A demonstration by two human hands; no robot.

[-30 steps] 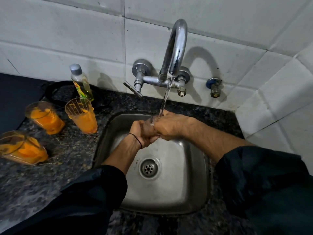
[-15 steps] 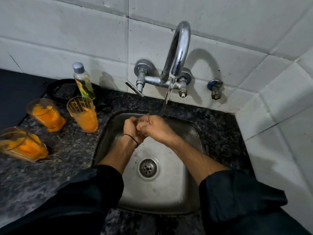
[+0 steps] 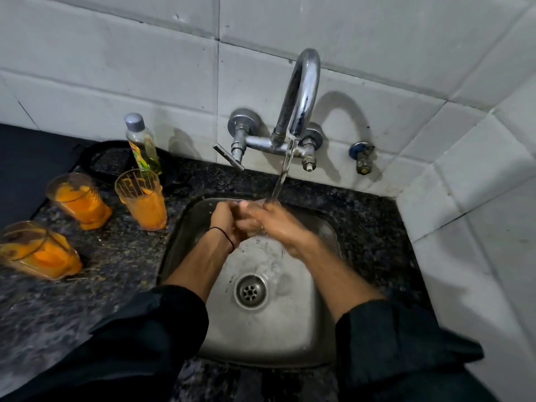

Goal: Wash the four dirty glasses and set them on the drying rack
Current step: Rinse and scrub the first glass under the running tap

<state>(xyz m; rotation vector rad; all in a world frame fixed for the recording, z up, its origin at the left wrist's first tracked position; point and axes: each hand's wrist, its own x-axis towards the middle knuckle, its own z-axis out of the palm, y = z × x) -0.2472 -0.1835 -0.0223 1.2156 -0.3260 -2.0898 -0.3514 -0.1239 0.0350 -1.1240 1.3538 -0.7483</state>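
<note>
Over the steel sink [image 3: 324, 329], my left hand [image 3: 224, 220] and my right hand [image 3: 278, 224] are wrapped around a clear glass [image 3: 255, 203] held under the running water from the tap [image 3: 300, 103]. Only the glass's rim shows between my fingers. Three dirty glasses smeared with orange residue stand on the granite counter to the left: one next to the sink [image 3: 143, 200], one further left [image 3: 78, 200], one at the left edge [image 3: 34, 253].
A bottle of dish liquid [image 3: 142, 143] stands against the tiled wall behind the glasses, in front of a black round rack [image 3: 107, 161]. A small valve [image 3: 362, 158] sticks out of the wall right of the tap. A tiled wall bounds the right side.
My hands have shifted slightly left and back under the water stream, and my right forearm has swung in from the right. The three glasses on the counter have stayed put.
</note>
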